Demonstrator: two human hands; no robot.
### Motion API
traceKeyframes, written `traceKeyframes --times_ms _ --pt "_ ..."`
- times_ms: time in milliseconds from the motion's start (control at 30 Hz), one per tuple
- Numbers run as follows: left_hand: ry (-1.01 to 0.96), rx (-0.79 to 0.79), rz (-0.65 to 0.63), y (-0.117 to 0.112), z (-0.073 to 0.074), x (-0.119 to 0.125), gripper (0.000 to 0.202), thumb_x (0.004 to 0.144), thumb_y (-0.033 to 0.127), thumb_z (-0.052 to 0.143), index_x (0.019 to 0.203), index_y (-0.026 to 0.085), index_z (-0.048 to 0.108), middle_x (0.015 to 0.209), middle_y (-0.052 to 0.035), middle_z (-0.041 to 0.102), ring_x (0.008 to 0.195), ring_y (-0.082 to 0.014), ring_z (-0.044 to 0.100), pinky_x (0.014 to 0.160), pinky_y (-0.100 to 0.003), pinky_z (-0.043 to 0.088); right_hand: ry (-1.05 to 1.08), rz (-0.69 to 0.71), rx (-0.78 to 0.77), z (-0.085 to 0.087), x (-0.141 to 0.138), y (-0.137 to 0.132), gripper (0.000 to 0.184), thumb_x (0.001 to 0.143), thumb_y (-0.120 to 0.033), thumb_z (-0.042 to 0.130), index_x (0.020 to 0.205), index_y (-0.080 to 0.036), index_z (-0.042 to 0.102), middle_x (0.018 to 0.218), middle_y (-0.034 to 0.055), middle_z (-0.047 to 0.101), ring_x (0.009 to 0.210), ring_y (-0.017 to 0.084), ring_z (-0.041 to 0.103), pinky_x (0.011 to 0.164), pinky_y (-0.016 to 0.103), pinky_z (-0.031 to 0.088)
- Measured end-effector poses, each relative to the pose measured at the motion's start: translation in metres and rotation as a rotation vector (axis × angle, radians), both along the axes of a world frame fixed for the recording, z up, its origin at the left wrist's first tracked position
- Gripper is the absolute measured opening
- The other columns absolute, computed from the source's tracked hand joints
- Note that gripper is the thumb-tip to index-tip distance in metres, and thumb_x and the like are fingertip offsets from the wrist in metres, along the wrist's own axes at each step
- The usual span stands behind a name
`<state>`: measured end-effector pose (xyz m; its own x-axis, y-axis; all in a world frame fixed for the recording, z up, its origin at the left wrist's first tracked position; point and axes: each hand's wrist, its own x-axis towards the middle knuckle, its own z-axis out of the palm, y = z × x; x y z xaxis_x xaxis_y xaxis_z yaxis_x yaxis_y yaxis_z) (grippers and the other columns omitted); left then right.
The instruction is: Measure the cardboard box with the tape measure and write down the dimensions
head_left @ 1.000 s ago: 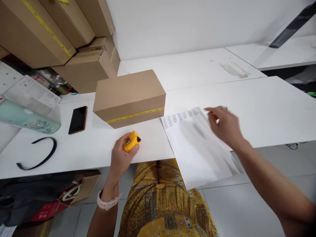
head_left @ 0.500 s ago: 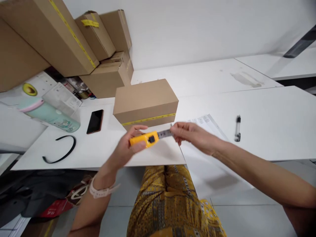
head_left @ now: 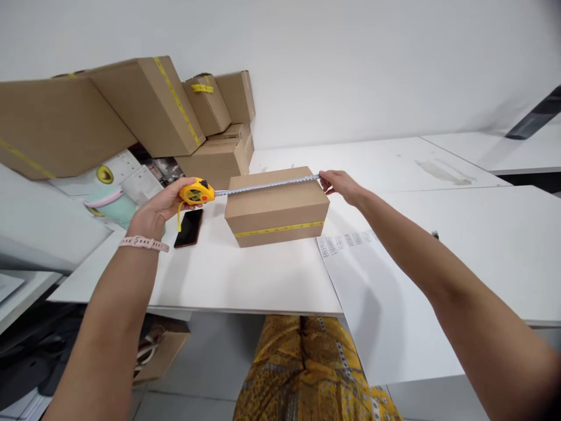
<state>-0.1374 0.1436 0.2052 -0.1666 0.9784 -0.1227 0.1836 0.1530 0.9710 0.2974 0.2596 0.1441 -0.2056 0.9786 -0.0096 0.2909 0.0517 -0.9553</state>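
Observation:
A yellow tape measure [head_left: 193, 193] is gripped in my left hand [head_left: 169, 200], just off the left end of a brown cardboard box [head_left: 280, 196]. Its metal blade [head_left: 267, 186] stretches lengthwise across the top of the box. At the box's right end, my right hand [head_left: 342, 184] pinches the tip of the blade between thumb and fingers. A strip of yellow tape [head_left: 280, 228] runs along the box's front face. From the tape measure's case hangs a short yellow strap [head_left: 179, 216].
Larger cardboard boxes [head_left: 140, 105] are stacked at the back left. A phone [head_left: 189, 228] lies under my left hand, near a mint-green bottle [head_left: 114, 207]. Printed paper sheets [head_left: 350, 275] lie right of the box and hang over the front edge of the white table [head_left: 263, 286].
My hands have moved apart and forward, drawing the blade out from a short length to the whole top of the box. The view has tilted up.

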Motion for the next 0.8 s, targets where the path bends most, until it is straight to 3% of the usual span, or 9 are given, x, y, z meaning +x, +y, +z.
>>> traceKeyframes --times_ms 233,367,533,800 --pt "-0.092 -0.066 -0.064 0.007 -0.01 -0.012 0.039 0.079 0.038 0.075 0.108 0.013 0.069 0.098 -0.0122 0.078 0.081 -0.0247 0.074 0.062 -0.031 0.063 -0.255 -0.022 0.075 -0.002 -0.008 -0.008 0.032 0.092 -0.049 0.052 0.079 -0.02 0.054 0.09 0.008 0.064 0.08 0.018 0.053 0.067 0.03 0.043" --pt "-0.132 -0.059 -0.086 0.013 -0.012 -0.007 0.035 0.08 0.036 0.075 0.106 0.012 0.072 0.105 -0.0135 0.077 0.086 -0.0237 0.074 0.068 -0.031 0.064 -0.252 0.007 -0.035 0.001 -0.012 -0.012 0.038 0.091 -0.058 0.053 0.093 -0.02 0.057 0.109 0.0123 0.067 0.088 0.022 0.059 0.068 0.032 0.047" --pt "-0.154 -0.035 -0.143 0.018 -0.016 0.0 0.034 0.081 0.037 0.074 0.106 0.014 0.072 0.106 -0.0137 0.077 0.089 -0.0246 0.073 0.072 -0.032 0.063 -0.256 0.019 -0.128 0.0 -0.016 -0.012 0.043 0.092 -0.06 0.051 0.104 -0.02 0.059 0.118 0.0134 0.066 0.091 0.023 0.062 0.068 0.032 0.049" --pt "-0.089 -0.026 -0.201 0.018 -0.02 0.0 0.038 0.079 0.047 0.073 0.103 0.017 0.073 0.099 -0.0121 0.077 0.075 -0.0233 0.071 0.07 -0.035 0.06 -0.28 0.062 -0.146 -0.001 -0.014 -0.011 0.047 0.091 -0.065 0.049 0.108 -0.023 0.063 0.117 0.0118 0.067 0.093 0.024 0.063 0.072 0.033 0.051"
